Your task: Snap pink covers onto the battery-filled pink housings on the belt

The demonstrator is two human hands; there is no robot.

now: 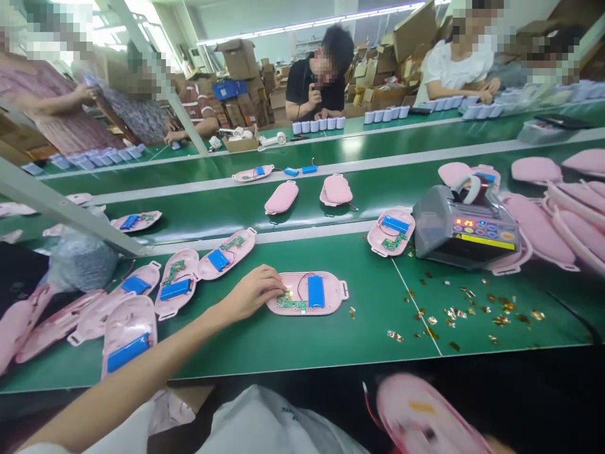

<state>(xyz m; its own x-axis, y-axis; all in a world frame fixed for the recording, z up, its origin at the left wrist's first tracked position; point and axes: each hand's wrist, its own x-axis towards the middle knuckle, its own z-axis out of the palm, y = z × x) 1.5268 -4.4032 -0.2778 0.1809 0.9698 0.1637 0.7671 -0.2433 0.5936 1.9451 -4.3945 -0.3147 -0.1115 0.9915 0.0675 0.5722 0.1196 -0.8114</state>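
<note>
Left hand (pixel 250 293), fingers curled, grip unclear, on the green circuit board (pixel 290 302) in a pink plastic shell (pixel 335 290), beside its blue battery (pixel 316 292), on a green conveyor belt (pixel 359 340). Lower right: blurred pink shell (pixel 425 416); right hand (pixel 496 446) at frame edge, grip indeterminable.

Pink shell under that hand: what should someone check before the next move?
Left hand on the green circuit board: ok, fingers touching it.
Blue battery in the pink shell: ok, lying flat.
Red wire reaching the board: cannot tell, too small to follow.
Gold scraps on the green belt: not ok, lying loose to the right of the shell.
Tape dispenser: ok, display lit.
</note>
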